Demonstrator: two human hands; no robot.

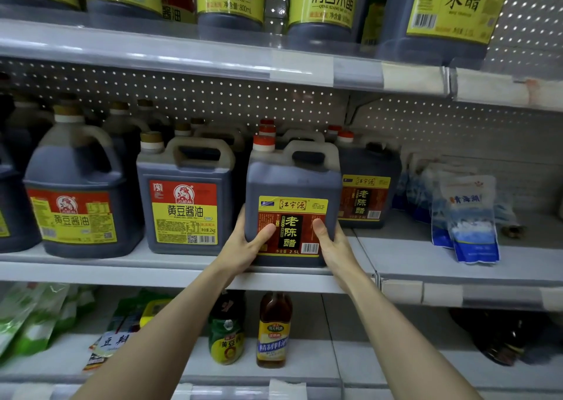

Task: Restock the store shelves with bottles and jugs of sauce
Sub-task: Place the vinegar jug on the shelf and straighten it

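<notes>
Far left on the middle shelf (182, 265) there's a round soy sauce jug (73, 186), and right beside it a squarer soy sauce jug (182, 198) with a red and yellow label. Next over, the left hand (246, 244) grips the lower left corner of the dark vinegar jug (292, 186), thumb across the label. The right hand (332, 244) holds the lower right corner the same way. That jug is upright at the shelf's front edge, with a matching vinegar jug (368, 186) behind it to the right. Further right, blue and white bags (469, 216) lean on the shelf.
</notes>
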